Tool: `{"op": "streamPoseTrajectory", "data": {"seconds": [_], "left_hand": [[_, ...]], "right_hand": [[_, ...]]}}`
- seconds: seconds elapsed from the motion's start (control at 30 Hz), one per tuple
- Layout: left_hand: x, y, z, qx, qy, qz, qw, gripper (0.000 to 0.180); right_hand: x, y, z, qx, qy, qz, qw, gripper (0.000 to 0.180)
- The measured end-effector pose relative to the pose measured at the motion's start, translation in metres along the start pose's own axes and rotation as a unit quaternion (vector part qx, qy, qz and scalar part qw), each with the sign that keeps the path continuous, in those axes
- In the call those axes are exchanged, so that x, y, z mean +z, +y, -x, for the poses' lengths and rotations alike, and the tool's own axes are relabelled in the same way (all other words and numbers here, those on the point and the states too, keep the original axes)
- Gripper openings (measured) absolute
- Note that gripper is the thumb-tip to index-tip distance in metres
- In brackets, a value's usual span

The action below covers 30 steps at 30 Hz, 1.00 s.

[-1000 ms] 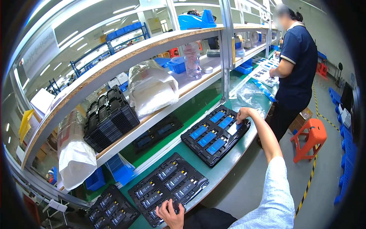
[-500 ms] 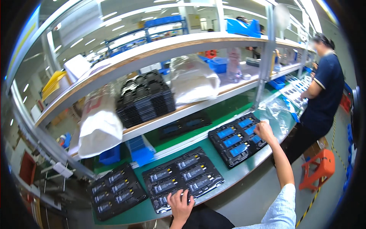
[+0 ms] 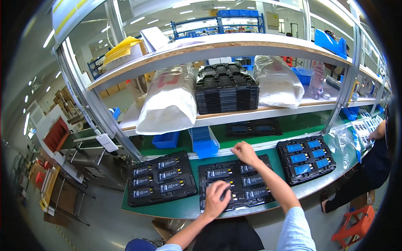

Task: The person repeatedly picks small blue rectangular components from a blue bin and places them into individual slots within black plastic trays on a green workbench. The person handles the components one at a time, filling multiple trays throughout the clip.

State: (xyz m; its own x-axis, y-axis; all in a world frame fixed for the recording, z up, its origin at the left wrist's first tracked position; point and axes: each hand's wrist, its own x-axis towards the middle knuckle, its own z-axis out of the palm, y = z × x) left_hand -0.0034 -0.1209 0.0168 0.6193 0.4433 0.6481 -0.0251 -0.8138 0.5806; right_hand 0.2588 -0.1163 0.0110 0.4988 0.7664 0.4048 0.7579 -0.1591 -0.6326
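Note:
Over the near left part of the middle black tray [image 3: 238, 190], my left hand [image 3: 217, 201] hovers or rests with loosely bent fingers slightly apart; nothing shows in it. My right hand [image 3: 246, 153] is closed above that tray's far edge, and whatever its fingers may pinch is hidden. Flat black battery packs [image 3: 256, 193] with printed labels and small yellow tips sit in the tray's pockets, some covered by my hands and arm. The left tray [image 3: 161, 195] holds several similar packs. In the right tray [image 3: 289, 178], the packs [image 3: 299, 158] show blue faces.
A shelf [image 3: 234, 111] above the green bench carries stacked black trays [image 3: 226, 94] between two white plastic bags [image 3: 167, 100]. Underneath are a blue bin [image 3: 165, 140] and blue sheets [image 3: 203, 142]. At the right, a person [image 3: 372, 161] works near an orange stool [image 3: 356, 226].
My view has turned left. My right hand has moved from the right tray to above the middle tray's far edge. My left hand has shifted from the tray's near edge further over its packs.

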Motion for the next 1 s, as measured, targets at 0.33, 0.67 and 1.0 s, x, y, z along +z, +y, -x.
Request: {"op": "streamPoseTrajectory", "data": {"seconds": [0.33, 0.67, 1.0], "left_hand": [[0.003, -0.136, -0.103, -0.033, -0.016, -0.192, 0.981, 0.042], [0.005, -0.18, -0.139, -0.15, -0.107, -0.237, 0.954, 0.093], [0.006, -0.196, -0.139, -0.17, -0.151, -0.26, 0.938, 0.084]], "right_hand": [[0.096, -0.023, -0.099, 0.173, -0.045, 0.102, 0.979, 0.062], [0.099, 0.017, -0.111, 0.283, -0.095, -0.209, 0.931, 0.03], [0.067, 0.002, -0.099, 0.256, 0.136, -0.239, 0.927, 0.029]]}}
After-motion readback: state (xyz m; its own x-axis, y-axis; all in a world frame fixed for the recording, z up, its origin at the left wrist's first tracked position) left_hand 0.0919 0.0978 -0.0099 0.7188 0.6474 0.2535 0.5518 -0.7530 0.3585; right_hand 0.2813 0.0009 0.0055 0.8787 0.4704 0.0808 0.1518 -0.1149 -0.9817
